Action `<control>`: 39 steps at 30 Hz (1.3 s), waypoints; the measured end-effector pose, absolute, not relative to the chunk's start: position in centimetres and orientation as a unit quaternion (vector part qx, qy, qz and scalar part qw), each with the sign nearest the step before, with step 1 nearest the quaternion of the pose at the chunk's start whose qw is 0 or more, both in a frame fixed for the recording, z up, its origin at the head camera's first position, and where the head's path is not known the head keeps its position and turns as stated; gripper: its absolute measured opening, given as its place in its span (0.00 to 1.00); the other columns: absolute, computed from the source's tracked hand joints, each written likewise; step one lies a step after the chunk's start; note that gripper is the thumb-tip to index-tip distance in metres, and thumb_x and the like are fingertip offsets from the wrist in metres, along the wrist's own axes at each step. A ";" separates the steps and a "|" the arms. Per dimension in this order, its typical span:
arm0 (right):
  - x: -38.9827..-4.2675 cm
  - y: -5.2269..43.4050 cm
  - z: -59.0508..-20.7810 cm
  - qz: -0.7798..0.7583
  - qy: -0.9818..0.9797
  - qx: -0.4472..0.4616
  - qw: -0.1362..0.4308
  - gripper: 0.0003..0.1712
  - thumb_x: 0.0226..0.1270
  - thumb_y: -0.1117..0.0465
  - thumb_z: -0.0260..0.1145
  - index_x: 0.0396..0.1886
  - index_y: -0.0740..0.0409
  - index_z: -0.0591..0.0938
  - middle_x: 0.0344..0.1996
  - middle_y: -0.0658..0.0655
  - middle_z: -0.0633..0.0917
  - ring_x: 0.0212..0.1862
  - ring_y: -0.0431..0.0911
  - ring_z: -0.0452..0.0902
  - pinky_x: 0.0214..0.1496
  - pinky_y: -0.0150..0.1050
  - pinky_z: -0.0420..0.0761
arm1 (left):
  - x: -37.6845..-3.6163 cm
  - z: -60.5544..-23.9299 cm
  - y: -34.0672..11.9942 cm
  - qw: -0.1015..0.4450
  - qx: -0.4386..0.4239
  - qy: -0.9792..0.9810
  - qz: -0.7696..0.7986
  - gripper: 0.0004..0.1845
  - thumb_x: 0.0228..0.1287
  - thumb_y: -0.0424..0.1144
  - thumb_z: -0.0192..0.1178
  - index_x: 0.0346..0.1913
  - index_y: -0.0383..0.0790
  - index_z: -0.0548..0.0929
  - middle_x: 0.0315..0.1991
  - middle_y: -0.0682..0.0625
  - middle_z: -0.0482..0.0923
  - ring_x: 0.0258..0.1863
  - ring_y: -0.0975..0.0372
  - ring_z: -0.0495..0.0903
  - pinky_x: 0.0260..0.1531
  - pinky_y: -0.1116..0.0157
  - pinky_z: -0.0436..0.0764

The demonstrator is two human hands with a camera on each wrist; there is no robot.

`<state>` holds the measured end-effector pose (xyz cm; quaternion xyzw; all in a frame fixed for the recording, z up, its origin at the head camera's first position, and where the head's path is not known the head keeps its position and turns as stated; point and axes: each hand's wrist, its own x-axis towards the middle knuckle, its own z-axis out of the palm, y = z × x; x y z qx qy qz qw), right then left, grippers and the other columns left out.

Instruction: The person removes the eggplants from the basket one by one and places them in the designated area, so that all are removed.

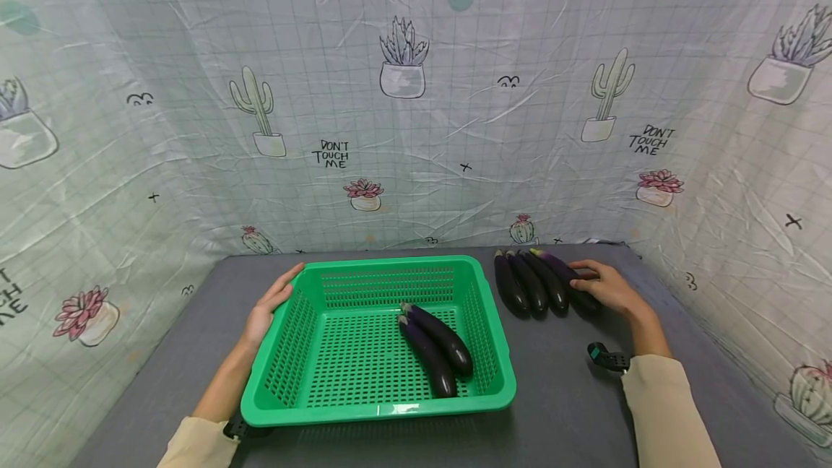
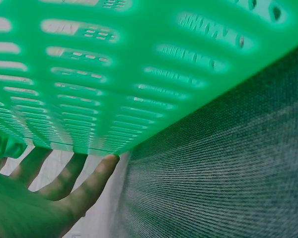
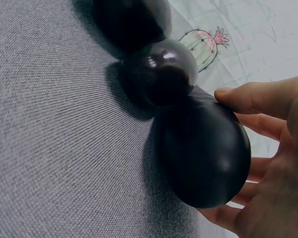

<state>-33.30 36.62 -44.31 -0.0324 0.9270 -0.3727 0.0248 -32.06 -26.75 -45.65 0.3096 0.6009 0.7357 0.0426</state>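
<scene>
A green plastic basket (image 1: 377,416) with slotted walls stands in the middle of the head view. Two dark purple eggplants (image 1: 434,345) lie side by side on its floor, toward the right. My left hand (image 1: 263,313) is at the basket's left rim; the left wrist view shows its fingers (image 2: 92,183) spread, nearly straight, against the slotted outer wall. Right of the basket, several eggplants (image 1: 513,284) lie in a row. My right hand (image 1: 604,286) grips the rightmost eggplant (image 3: 206,153), thumb on its upper side and fingers round its far side, its rounded end toward the right wrist camera.
Grey cloth covers the table (image 1: 552,396). A pale curtain (image 1: 448,128) printed with cacti and succulents hangs behind the table and along both sides. Black straps with small devices (image 1: 607,357) sit at both wrists.
</scene>
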 end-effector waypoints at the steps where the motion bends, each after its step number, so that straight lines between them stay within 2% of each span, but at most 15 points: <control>1: -33.3 36.6 -44.3 -0.370 0.928 -0.032 0.023 0.32 0.81 0.56 0.59 0.76 0.68 0.67 0.71 0.81 0.67 0.70 0.75 0.65 0.64 0.70 0.75 | -32.1 -45.7 -26.8 0.044 0.311 0.599 0.736 0.27 0.87 0.34 0.26 0.84 0.39 0.48 0.74 0.64 0.66 0.66 0.69 0.77 0.63 0.72 0.79; 8: -33.3 36.7 -44.5 -0.367 0.930 -0.037 0.012 0.31 0.82 0.56 0.58 0.75 0.69 0.68 0.70 0.80 0.69 0.69 0.75 0.67 0.63 0.69 0.76 | -32.1 -45.7 -26.8 0.027 0.311 0.618 0.722 0.28 0.87 0.33 0.26 0.84 0.36 0.47 0.74 0.65 0.64 0.66 0.71 0.76 0.63 0.73 0.78; 22: -33.3 37.0 -44.1 -0.376 0.926 -0.038 0.000 0.30 0.83 0.54 0.56 0.74 0.70 0.69 0.69 0.79 0.71 0.68 0.74 0.69 0.63 0.68 0.76 | -32.0 -45.8 -26.7 0.050 0.310 0.586 0.747 0.28 0.87 0.33 0.25 0.84 0.42 0.50 0.74 0.62 0.68 0.67 0.69 0.77 0.64 0.71 0.79; 29: -32.7 37.0 -43.2 -0.391 0.919 -0.039 0.002 0.31 0.85 0.55 0.53 0.75 0.70 0.66 0.70 0.79 0.69 0.66 0.73 0.71 0.57 0.63 0.83 | -32.0 -45.8 -26.7 0.053 0.307 0.581 0.752 0.27 0.87 0.33 0.26 0.84 0.43 0.50 0.74 0.62 0.69 0.67 0.68 0.77 0.64 0.71 0.79; 39: -32.2 36.2 -41.1 -0.356 0.932 -0.051 -0.031 0.29 0.85 0.54 0.54 0.74 0.69 0.69 0.66 0.79 0.74 0.66 0.74 0.73 0.59 0.64 0.81 | -31.9 -45.8 -26.7 0.050 0.307 0.584 0.749 0.28 0.87 0.33 0.26 0.83 0.43 0.51 0.73 0.62 0.70 0.67 0.69 0.77 0.63 0.71 0.80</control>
